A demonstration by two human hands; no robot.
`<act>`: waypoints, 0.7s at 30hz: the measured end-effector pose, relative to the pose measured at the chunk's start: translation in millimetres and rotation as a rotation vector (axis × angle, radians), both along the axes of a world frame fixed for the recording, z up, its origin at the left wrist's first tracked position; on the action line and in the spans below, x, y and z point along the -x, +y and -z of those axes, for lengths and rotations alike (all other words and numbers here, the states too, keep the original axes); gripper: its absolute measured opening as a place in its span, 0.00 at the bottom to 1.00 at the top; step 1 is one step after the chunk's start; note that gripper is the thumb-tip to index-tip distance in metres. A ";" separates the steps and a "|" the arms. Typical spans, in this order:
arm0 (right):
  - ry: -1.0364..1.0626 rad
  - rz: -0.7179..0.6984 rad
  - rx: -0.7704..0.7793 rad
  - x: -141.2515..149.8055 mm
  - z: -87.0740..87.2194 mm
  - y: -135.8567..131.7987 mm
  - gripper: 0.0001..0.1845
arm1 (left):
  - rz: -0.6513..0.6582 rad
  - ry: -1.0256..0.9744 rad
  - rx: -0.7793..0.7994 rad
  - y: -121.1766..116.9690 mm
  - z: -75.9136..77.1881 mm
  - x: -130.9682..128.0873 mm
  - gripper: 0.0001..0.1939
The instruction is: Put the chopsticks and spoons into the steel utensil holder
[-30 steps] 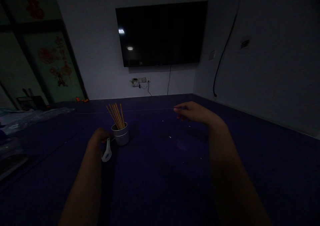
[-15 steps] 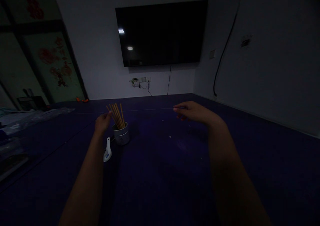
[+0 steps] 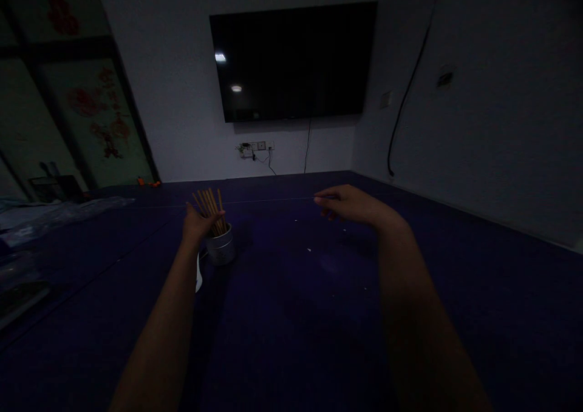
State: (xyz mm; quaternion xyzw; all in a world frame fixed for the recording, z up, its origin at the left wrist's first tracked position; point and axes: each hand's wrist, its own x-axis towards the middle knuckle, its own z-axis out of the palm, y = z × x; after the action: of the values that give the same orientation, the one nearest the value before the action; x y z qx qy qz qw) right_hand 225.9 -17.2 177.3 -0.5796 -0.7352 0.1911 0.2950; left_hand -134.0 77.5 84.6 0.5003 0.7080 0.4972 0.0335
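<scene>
My left hand [image 3: 197,225] is at the bundle of wooden chopsticks [image 3: 210,204], thumb stretched across their front and a finger spread out to the left; I see no closed grip. The chopsticks stand in a grey metal-looking cup [image 3: 221,248] on the dark blue table. Beside the cup lies a white soup spoon [image 3: 199,276], partly covered by my left wrist. Over the table on the right, my right hand [image 3: 348,202] hovers with loosely curved fingers. Its thumb and forefinger tips are slightly apart, and nothing shows between them.
Small white scraps [image 3: 309,250] dot the table [image 3: 273,315]. Clear plastic wrapping [image 3: 68,215] and a dim tray-like thing [image 3: 22,303] lie at the left. Small orange objects [image 3: 148,182] sit at the far edge. A television [image 3: 296,63] hangs on the wall. The room is dark.
My left hand has risen from beside the spoon to the chopsticks, moving forward and right, and its thumb has spread across them. My right hand has stayed in place.
</scene>
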 end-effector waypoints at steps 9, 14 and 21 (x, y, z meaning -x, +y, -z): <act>-0.009 0.004 0.009 0.8 -1.4 -2.6 0.19 | -0.012 0.055 0.046 -6.3 -3.0 -18.1 0.61; -0.010 -0.010 0.002 0.9 -1.2 -3.3 0.20 | -0.026 0.083 0.035 -5.0 -4.2 -20.8 0.58; -0.004 -0.010 0.005 0.1 -0.2 -0.7 0.19 | 0.008 -0.004 -0.036 -4.9 -4.0 -15.3 0.51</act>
State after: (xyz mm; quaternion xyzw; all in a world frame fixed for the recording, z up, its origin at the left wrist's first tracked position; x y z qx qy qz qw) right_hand 225.8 -18.0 177.4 -0.5769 -0.7383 0.1932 0.2911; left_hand -118.7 72.6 88.6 0.5027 0.6969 0.5106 0.0281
